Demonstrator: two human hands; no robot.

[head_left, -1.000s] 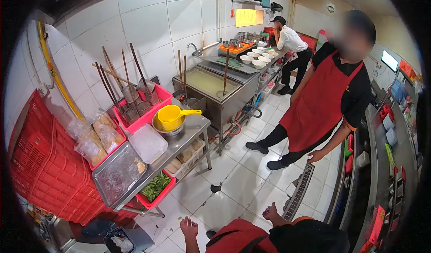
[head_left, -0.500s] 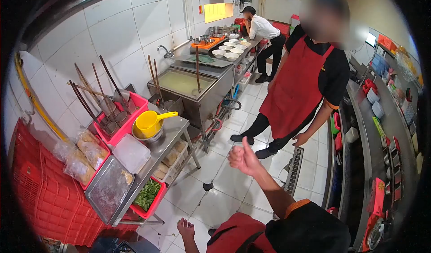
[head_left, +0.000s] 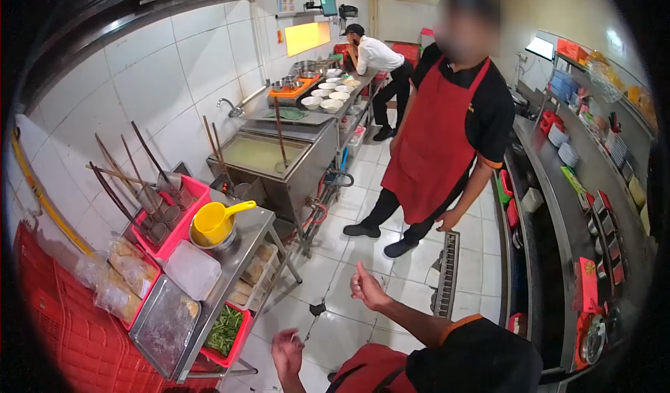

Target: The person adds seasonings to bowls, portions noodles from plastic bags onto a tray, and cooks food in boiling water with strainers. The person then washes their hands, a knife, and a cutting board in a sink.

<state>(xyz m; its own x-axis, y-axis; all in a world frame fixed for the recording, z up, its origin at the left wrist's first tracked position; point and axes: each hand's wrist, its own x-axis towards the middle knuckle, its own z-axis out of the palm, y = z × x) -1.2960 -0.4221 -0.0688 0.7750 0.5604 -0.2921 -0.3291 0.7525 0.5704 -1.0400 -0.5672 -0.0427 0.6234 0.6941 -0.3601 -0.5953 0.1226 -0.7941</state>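
Observation:
My left hand (head_left: 287, 355) is raised low in the centre of the view, slightly smeared, with fingers spread and nothing visible in it. Higher and further right, my right hand (head_left: 368, 290) is held out over the floor. Its thumb points up, apart from the loosely bent fingers, and it holds nothing. Neither hand touches anything. Nearest to my left hand is a pink crate of cut green vegetables (head_left: 225, 332) on the lower shelf of a steel table (head_left: 259, 227). Beyond my right hand stands a person in a red apron (head_left: 434, 157), one arm hanging down.
On the steel table are a yellow plastic dipper (head_left: 213, 220), a pink bin (head_left: 204, 196) of long-handled strainers and a metal tray (head_left: 164, 323). A steel vat of cloudy liquid (head_left: 255, 153) stands behind. A floor drain (head_left: 447, 274) lies ahead; shelving (head_left: 558, 204) lines the right. Another person (head_left: 380, 56) leans at the far counter.
My left hand has risen and opened more towards the camera. My right hand has lowered, its thumb still up and its fingers looser. The view has shifted slightly.

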